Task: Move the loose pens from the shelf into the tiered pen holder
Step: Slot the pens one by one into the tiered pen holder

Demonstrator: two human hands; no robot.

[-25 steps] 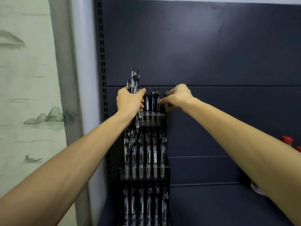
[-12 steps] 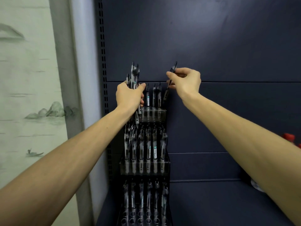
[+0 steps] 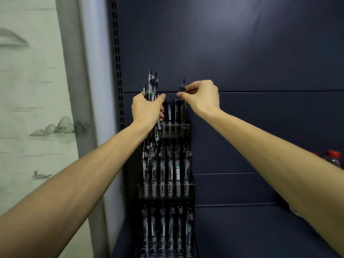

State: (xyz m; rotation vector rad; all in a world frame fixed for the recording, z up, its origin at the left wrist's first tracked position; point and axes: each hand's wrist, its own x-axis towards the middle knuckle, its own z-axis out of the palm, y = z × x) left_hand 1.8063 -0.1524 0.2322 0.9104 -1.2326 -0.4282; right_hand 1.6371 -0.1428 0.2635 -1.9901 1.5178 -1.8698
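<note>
A dark tiered pen holder (image 3: pixel 165 191) stands against the blue shelf back, its middle and lower tiers lined with several upright pens. My left hand (image 3: pixel 147 110) grips a bundle of pens (image 3: pixel 152 86) beside the top tier (image 3: pixel 175 129), their tips pointing down past my wrist. My right hand (image 3: pixel 202 96) pinches a single pen (image 3: pixel 183 86) upright over the right end of the top tier, next to two or three pens standing there (image 3: pixel 169 108). That pen's lower end is hard to make out against the dark panel.
The dark blue shelf floor (image 3: pixel 242 231) stretches right of the holder. Red-capped bottles (image 3: pixel 332 158) stand at the far right edge, partly behind my right forearm. A perforated upright post (image 3: pixel 118 71) and a painted wall panel (image 3: pixel 31 90) bound the left side.
My right hand lifted a single pen up from the top tier, then brought it back down toward the tier's right end. My left hand kept its bundle in place.
</note>
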